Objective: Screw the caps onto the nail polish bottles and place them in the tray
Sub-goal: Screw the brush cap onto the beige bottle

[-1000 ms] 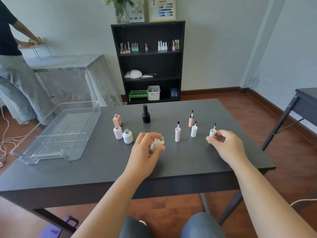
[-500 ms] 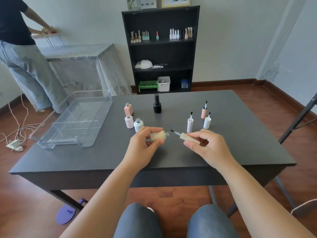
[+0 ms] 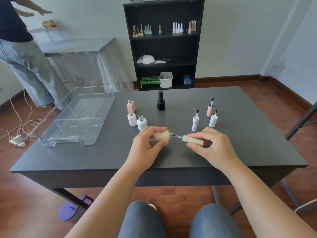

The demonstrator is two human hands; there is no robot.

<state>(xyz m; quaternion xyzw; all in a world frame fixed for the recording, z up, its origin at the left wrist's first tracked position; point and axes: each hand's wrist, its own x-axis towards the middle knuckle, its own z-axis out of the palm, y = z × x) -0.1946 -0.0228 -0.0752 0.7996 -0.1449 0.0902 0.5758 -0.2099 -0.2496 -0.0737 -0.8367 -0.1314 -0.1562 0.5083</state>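
My left hand [image 3: 147, 148] grips a cream nail polish bottle [image 3: 162, 135] lying sideways, neck pointing right. My right hand [image 3: 211, 148] holds the matching cream cap [image 3: 192, 139], whose brush tip sits at the bottle's neck. Three open bottles stand left of centre: peach [image 3: 131, 107], pink [image 3: 132, 119] and white [image 3: 142, 123]. A capped black bottle [image 3: 160, 101] stands behind. Three loose caps stand brush-up on the right: ribbed pink [image 3: 195, 123], peach [image 3: 210, 109] and white [image 3: 213, 120]. The clear tray [image 3: 96, 127] lies at the table's left.
The dark grey table [image 3: 257, 134] reaches to my lap. A black shelf unit [image 3: 163, 45] with more bottles stands behind it. A person [image 3: 22, 54] stands at the back left beside a covered table. Cables lie on the floor at left.
My right hand lifted the cream cap off the table and brought it towards the bottle. The bottle was tipped sideways, and the brush tip now meets its neck.
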